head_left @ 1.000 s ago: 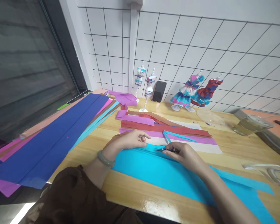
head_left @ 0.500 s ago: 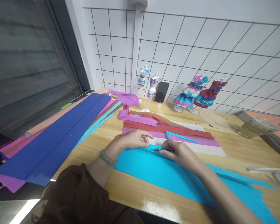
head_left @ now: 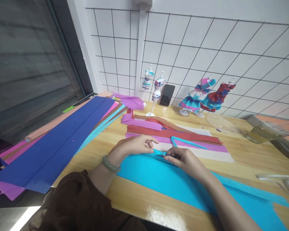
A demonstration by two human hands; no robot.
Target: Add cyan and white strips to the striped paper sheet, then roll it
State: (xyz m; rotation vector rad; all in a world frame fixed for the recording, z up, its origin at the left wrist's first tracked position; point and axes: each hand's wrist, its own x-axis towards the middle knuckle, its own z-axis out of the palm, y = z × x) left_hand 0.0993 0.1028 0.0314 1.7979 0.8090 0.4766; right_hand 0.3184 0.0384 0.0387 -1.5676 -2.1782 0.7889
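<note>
Your right hand is closed around a small dark cutting tool, its pointed tip directed left along the upper edge of the turquoise sheet. Most of the tool is hidden by your fingers. Your left hand, fingers curled and index loosely out, has its fingertips at that same edge, just beside the tool tip; pinching or only pressing, cannot tell. Greenish bracelet on your left wrist.

Turquoise sheet lies flat across the wooden table in front of you, running off to the right beneath your right forearm. Beyond your hands, a narrow turquoise strip lies bent over the purple strip and the white strip. Red strip just behind these.

To your left, a navy strip tops a fanned stack of coloured lengths. Against the gridded wall: dark phone leaning upright, small dress form beside it. Cup of amber liquid far right.
</note>
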